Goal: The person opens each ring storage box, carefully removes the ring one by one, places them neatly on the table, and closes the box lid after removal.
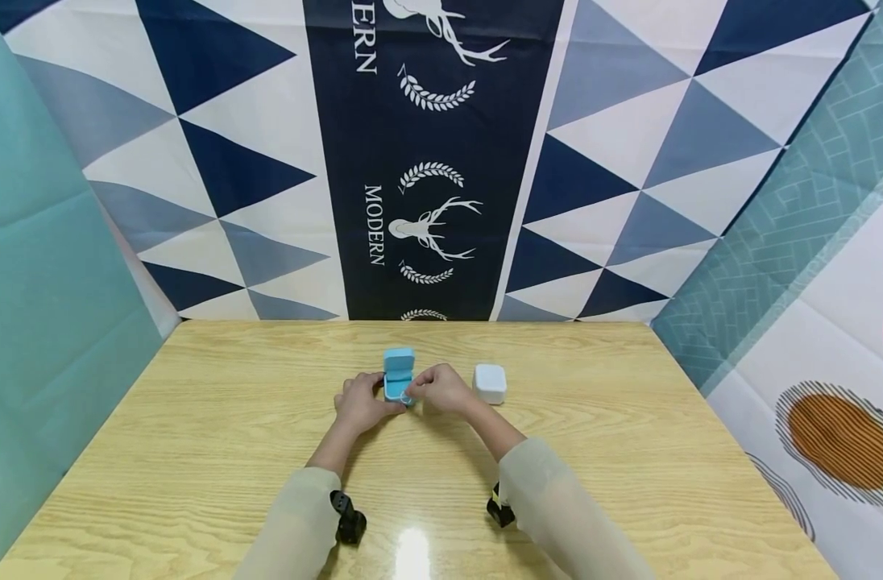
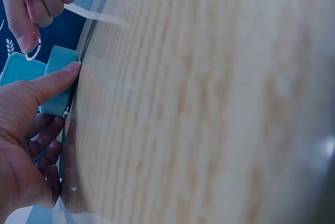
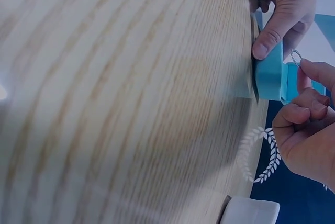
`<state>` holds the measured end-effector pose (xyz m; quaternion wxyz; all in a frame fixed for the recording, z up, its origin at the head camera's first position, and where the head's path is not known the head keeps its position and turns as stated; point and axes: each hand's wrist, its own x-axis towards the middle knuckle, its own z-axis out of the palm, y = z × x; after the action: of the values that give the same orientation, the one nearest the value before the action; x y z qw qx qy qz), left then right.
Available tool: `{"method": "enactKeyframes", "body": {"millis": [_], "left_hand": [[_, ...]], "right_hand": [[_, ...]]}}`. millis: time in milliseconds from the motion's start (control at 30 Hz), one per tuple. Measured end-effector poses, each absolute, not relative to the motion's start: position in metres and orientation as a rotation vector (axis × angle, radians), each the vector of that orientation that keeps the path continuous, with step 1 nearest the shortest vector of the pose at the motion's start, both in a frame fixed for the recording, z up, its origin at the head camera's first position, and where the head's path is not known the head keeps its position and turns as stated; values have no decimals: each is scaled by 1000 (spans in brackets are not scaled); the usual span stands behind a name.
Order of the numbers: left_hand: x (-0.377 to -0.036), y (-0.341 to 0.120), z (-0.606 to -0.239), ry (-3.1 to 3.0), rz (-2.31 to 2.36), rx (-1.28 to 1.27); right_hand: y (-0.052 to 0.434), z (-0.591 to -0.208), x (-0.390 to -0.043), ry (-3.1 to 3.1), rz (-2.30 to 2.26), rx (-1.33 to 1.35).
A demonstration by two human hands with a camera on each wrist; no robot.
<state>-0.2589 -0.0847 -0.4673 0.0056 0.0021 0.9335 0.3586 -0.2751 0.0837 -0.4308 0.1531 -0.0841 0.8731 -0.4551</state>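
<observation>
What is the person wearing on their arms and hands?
Both arms wear loose, pale beige long sleeves reaching near the wrists. A small black camera sits under each wrist. The left hand and right hand are bare, with no gloves.

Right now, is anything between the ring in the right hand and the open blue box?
Nothing visible is. The right hand pinches the small ring right at the open blue box, lid up. The left hand grips the box's side, off the opening. The white box sits apart to the right.
</observation>
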Motion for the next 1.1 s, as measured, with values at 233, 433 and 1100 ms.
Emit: {"method": "enactKeyframes", "body": {"millis": [233,433,1100], "left_hand": [[-260,-87,-468,2925,1099,0],[-261,-87,-469,2927,1108,3],[-260,-85,-470,2927,1113,-6]], "right_hand": [[83,-430,-275,2495,-1301,-259],[83,-428,-272,2487,-1292,-318],[85,-431,-267,2421,-1246,-440]]}}
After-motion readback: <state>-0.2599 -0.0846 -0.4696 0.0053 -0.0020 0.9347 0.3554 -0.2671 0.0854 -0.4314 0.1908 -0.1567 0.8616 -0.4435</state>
